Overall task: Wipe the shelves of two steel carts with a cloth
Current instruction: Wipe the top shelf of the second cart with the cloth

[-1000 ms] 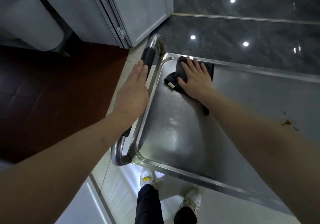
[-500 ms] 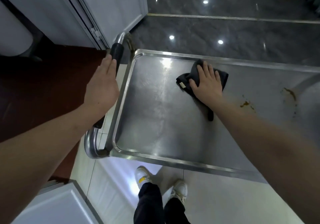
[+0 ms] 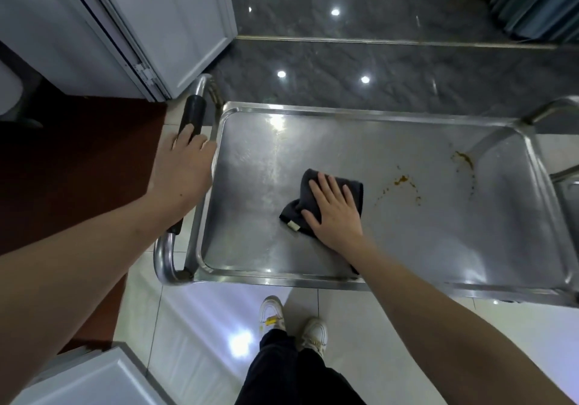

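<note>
A steel cart's top shelf (image 3: 257, 241) fills the middle of the view, its rim raised all round. A dark grey cloth (image 3: 305, 196) lies bunched near the shelf's centre, and my right hand (image 3: 336, 216) presses flat on it with fingers spread. My left hand (image 3: 183, 166) rests on the cart's black-padded handle (image 3: 192, 113) at the left end, fingers laid over it. Orange-brown stains (image 3: 402, 182) mark the shelf to the right of the cloth, with another smear (image 3: 463, 158) nearer the far right corner.
A white door (image 3: 175, 28) stands open at the upper left, beside dark red floor (image 3: 78, 160). Dark marble floor (image 3: 376, 69) lies beyond the cart. My feet (image 3: 294, 323) stand on pale tiles just in front. A second steel edge (image 3: 564, 179) shows at the right.
My right hand has slid the cloth from the shelf's far left corner toward the centre and nearer edge. The view has shifted right, showing more of the shelf and its stains.
</note>
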